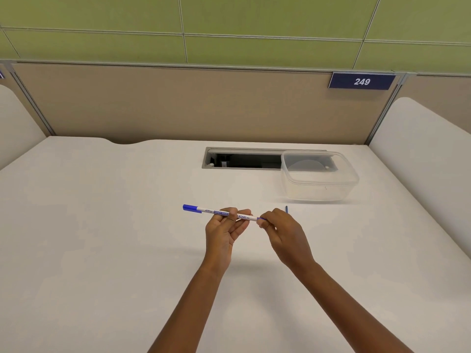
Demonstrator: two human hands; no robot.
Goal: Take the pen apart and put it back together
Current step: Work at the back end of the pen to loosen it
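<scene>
A white marker pen (216,212) with a blue cap on its left end is held level above the white desk (102,225). My left hand (224,230) grips the barrel near its middle, thumb on top. My right hand (283,230) pinches the pen's right end, where a bit of blue shows between the fingertips. A thin blue stick-like part (286,209) pokes up just behind my right hand; whether it lies on the desk or is held, I cannot tell.
A clear plastic box (318,177) with a lid stands at the back right, partly over a dark cable slot (242,160) in the desk. A beige partition with a blue sign reading 249 (362,81) closes off the far side.
</scene>
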